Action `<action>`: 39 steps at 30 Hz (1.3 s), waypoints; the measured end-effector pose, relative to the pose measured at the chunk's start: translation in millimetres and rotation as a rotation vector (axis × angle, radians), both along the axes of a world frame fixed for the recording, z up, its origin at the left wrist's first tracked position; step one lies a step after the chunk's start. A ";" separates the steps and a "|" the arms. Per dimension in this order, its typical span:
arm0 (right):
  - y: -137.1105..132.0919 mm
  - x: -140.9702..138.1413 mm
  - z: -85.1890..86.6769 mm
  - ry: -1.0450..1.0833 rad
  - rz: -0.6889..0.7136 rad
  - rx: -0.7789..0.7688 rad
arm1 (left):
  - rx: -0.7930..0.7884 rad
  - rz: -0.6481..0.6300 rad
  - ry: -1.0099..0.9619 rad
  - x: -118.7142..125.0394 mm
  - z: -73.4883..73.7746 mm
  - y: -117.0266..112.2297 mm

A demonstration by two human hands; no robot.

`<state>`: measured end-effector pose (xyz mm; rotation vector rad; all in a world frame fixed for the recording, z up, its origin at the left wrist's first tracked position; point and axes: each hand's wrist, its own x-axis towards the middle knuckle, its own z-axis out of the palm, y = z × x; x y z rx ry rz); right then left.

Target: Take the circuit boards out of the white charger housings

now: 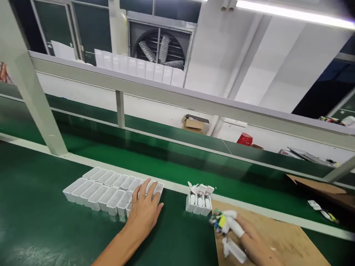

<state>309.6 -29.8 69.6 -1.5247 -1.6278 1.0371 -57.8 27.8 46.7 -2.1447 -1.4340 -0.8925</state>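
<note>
My left hand [145, 208] lies over the right end of two tight rows of open white plastic cases [109, 197], its fingers spread and touching the end cases. Part of those cases is hidden under it. White coverings show on fingers of my right hand [244, 231], which is closed on a small circuit board [219, 221] with green, blue and yellow parts. Motion blurs the board. Below it hangs a white plastic piece [234, 251]; I cannot tell how it is attached. Between my hands stand three filled white cases [199, 203], with boards and white lids sticking up from them.
A brown cardboard sheet [277, 240] lies under my right hand on the green table [36, 207]. Beyond the table edge runs a green conveyor belt [133, 153]. A white part with wires [323, 211] lies at the right. A metal frame post [41, 92] rises at the left.
</note>
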 end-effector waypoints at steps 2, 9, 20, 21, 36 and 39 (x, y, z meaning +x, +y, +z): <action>-16.4 -47.9 -0.3 0.023 0.085 -0.058 | -0.025 -0.041 0.011 4.7 2.8 -1.7; -8.4 -99.1 4.8 -0.318 0.266 0.105 | -0.225 -0.373 -0.055 2.1 16.1 -26.3; -38.2 -74.8 -22.8 -0.590 0.280 0.366 | -0.645 -0.493 -0.328 4.1 3.0 -28.9; -38.2 -75.6 -27.4 -0.602 0.265 0.402 | -0.662 -0.481 -0.369 5.9 0.5 -30.4; -28.4 -68.8 -34.5 -0.565 0.321 0.522 | -0.725 -0.349 -0.490 27.3 -32.1 -33.8; -25.9 -68.9 -34.4 -0.536 0.335 0.576 | -0.764 -0.300 -0.513 27.0 -34.2 -33.3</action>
